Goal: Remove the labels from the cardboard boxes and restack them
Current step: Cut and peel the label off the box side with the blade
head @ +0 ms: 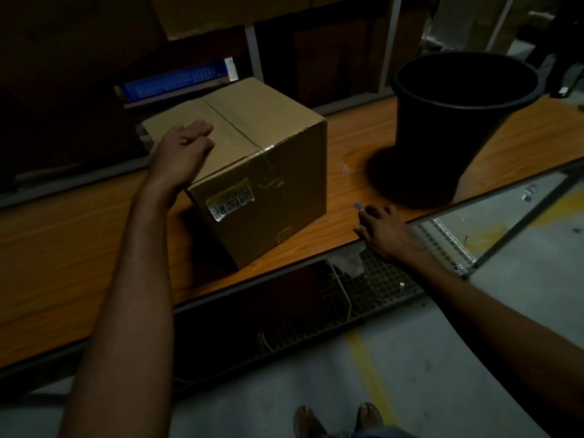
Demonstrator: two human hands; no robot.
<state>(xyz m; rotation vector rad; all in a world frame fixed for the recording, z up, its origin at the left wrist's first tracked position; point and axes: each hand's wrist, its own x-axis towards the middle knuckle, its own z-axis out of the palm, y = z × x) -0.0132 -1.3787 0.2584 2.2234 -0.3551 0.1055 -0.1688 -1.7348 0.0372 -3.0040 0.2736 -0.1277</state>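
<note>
Bare forearms reach in from the bottom edge, the left forearm [126,311] running up towards the box and the right forearm [505,314] crossing to the bench's front edge. Below them, two feet [338,418] stand on a pale floor [284,374] marked with a yellow line.

A long wooden bench [63,248] crosses the dim scene. On it, left of centre, stands the cardboard box [278,197], upright, its top flaps taped shut along the middle seam. A black bin [458,128] stands on the bench to the right, well apart from the box. Under the bench's front edge sits a wire mesh shelf [379,279]. On a shelf behind the box lies a blue crate [177,80].

The left hand [183,150] rests palm down on the box's top near its left edge, fingers straight and pressed together. The right hand [384,232] rests at the bench's front edge, to the right of the box and near the bin, its fingers curled and pinching a small blue piece [358,206] whose tip sticks out past them.

A white and yellow label [230,200] is stuck on the box's near face, high and towards the left corner, its lower left part crumpled.
</note>
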